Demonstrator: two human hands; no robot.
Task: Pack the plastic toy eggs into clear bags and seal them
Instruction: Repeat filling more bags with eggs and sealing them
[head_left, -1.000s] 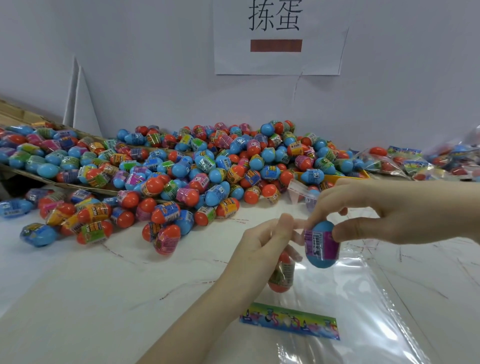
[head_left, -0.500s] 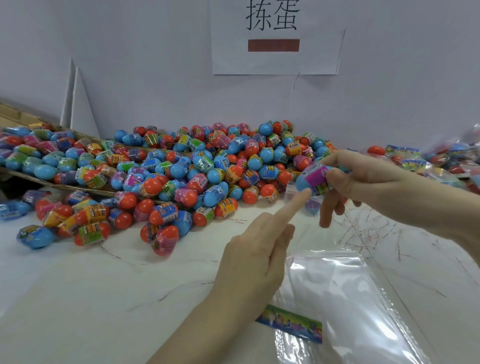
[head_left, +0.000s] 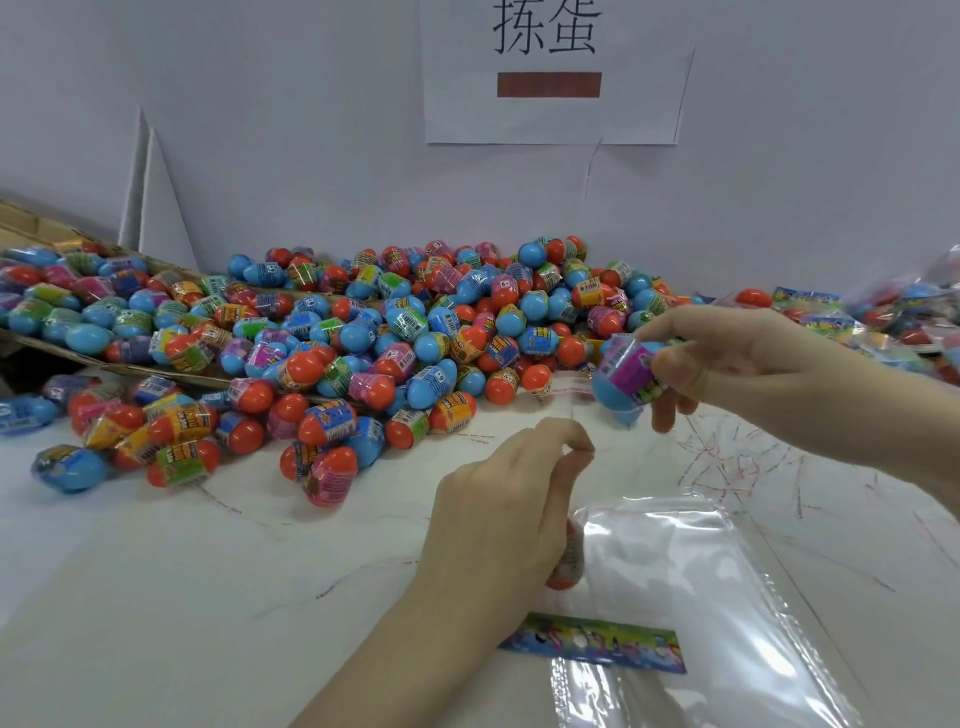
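White table under a wall sign, egg pile at back; your right hand pinches a blue egg above the clear bag, your left hand curls round an orange egg at the bag's edge

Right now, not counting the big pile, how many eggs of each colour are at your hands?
Blue egg, held in the right hand: 1
Orange egg, half hidden behind the left hand: 1
Total: 2
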